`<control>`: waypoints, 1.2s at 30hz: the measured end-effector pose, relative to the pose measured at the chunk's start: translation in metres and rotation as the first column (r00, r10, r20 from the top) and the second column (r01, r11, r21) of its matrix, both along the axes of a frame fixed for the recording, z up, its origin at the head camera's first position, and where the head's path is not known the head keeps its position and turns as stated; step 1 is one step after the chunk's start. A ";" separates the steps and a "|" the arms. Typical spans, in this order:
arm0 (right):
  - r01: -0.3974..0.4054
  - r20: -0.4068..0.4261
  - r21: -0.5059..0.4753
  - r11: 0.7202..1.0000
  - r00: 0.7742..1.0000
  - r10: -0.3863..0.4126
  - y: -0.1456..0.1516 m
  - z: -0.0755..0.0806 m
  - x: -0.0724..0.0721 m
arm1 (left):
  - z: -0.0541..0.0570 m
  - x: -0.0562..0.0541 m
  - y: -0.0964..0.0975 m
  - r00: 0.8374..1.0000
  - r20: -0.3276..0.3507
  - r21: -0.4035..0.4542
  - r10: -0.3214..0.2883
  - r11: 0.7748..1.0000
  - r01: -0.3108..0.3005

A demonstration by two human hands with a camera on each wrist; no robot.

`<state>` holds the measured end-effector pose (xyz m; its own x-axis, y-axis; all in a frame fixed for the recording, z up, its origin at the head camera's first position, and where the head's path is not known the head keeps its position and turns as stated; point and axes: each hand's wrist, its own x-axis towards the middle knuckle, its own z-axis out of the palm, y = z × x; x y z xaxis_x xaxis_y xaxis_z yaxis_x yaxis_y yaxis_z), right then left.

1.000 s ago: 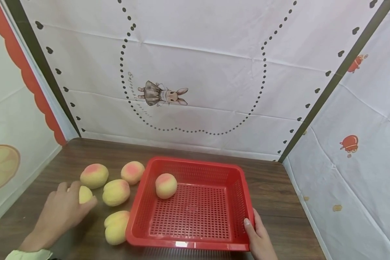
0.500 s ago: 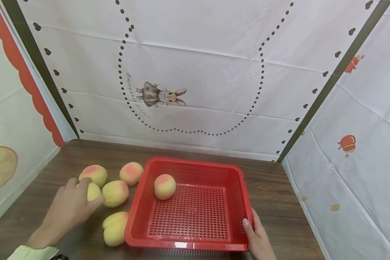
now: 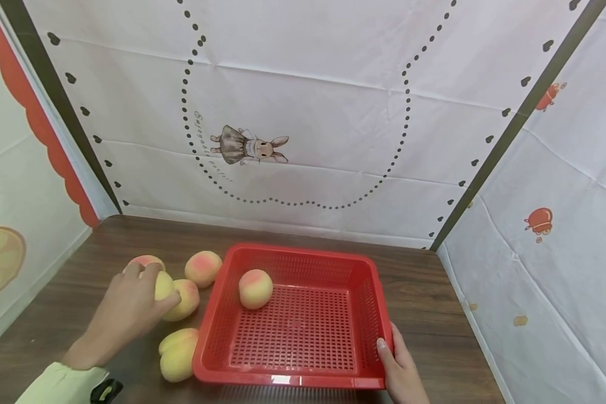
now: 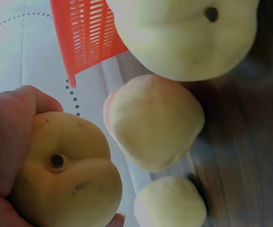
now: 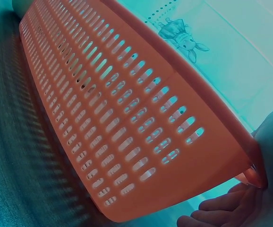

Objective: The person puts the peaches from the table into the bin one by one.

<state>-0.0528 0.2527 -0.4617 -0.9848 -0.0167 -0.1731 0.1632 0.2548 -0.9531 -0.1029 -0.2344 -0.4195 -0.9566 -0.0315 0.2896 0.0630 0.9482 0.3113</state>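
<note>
My left hand (image 3: 130, 303) holds a yellow peach (image 4: 70, 175), its stem hollow facing the left wrist camera. In the head view that hand is left of the red basket, over the other peaches. A peach (image 3: 186, 301) is just beyond the held one, and another (image 3: 148, 260) is partly hidden behind my fingers. One peach (image 3: 203, 269) rests by the basket's far left corner and one (image 3: 178, 356) by its near left side. Inside the red plastic basket (image 3: 343, 382) sits a single peach (image 3: 256, 289). My right hand (image 3: 403, 367) grips the basket's right rim, thumb over the edge.
A dark wood-grain table (image 3: 444, 336) carries everything. White printed cloth (image 3: 328, 140) stands behind it and on both sides. A black band (image 3: 106, 390) shows at my left wrist below a pale green sleeve (image 3: 63, 384).
My left hand has moved right and slightly up with its peach, coming nearer the basket and covering more of the loose peaches. My right hand keeps its grip on the rim.
</note>
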 end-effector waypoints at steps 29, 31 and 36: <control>-0.009 -0.039 -0.015 1.000 0.999 0.009 -0.001 0.001 0.002 | 0.023 -0.024 0.049 0.992 0.035 -0.005 -0.123 0.992 0.123; -0.001 -0.028 -0.023 1.000 1.000 0.000 -0.002 0.001 0.002 | 0.024 -0.025 0.052 0.990 0.023 -0.010 -0.136 0.991 0.136; 0.012 -0.006 -0.026 1.000 1.000 -0.013 -0.002 0.002 0.001 | 0.029 -0.029 0.061 0.989 0.014 -0.014 -0.149 0.989 0.149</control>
